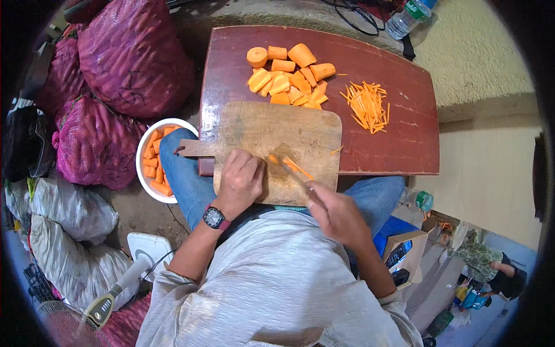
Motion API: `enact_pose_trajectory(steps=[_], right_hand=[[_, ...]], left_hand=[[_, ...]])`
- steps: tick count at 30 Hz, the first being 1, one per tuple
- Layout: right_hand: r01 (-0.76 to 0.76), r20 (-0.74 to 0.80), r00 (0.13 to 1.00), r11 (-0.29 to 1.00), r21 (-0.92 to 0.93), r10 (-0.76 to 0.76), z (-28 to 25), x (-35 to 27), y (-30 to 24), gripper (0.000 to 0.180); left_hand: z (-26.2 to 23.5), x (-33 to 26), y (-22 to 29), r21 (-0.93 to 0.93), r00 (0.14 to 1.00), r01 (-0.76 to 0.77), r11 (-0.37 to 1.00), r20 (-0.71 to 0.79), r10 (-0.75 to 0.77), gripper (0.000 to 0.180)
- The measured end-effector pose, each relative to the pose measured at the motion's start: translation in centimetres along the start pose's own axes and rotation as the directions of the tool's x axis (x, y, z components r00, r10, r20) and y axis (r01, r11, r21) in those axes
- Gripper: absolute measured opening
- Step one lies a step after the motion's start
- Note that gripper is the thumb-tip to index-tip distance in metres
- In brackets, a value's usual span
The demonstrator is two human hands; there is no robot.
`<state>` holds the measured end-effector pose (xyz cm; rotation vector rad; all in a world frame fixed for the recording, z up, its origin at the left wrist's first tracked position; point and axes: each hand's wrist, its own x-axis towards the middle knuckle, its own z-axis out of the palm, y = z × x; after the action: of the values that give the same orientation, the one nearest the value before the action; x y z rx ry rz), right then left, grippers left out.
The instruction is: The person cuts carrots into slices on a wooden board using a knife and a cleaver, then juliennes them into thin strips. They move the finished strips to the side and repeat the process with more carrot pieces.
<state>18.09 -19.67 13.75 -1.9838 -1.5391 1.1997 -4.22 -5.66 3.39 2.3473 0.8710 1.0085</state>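
My right hand [336, 213] is wrapped round the handle of a knife [296, 175], its blade slanting up and left over a worn wooden cutting board [260, 121]. Thin carrot strips [302, 168] lie beside the blade. Left of the blade tip is a small carrot piece [272, 158]. My left hand [240, 178] rests on the board with its fingers curled down near that piece; what is under the fingertips is hidden. Beyond the board, carrot chunks and slices [292, 81] are heaped on a red-brown table [399, 150], with a pile of carrot shreds [368, 106] to their right.
The board straddles the table's near edge and my lap. A white bucket [140, 159] of carrot pieces stands by my left knee. Full pink mesh sacks [136, 58] and white sacks [75, 208] line the left side. At lower right is a cardboard box [417, 254]; another person [506, 274] is beyond it.
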Motion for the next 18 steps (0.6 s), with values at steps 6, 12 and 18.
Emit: enact_pose_trajectory(steps=[6,12,18], right_hand=[[0.084,-0.103,0.991,0.995,-0.056,-0.090,-1.1,0.9,3.5,0.036],[0.019,-0.341,0.940,1.000,-0.020,-0.025,-10.1,5.0,9.7,0.032],[-0.039,-0.550,0.832,0.981,-0.193,-0.075,-13.3,6.6,12.8,0.027]], left_hand=[[-0.5,-0.5,-0.3,0.043,0.999,0.039,0.998,0.025,-0.040,0.017],[0.5,0.9,0.3,0.112,0.996,-0.016,0.994,0.086,0.007,0.016],[4.0,4.5,1.3,0.006,0.983,-0.128,0.992,0.132,0.126,0.013]])
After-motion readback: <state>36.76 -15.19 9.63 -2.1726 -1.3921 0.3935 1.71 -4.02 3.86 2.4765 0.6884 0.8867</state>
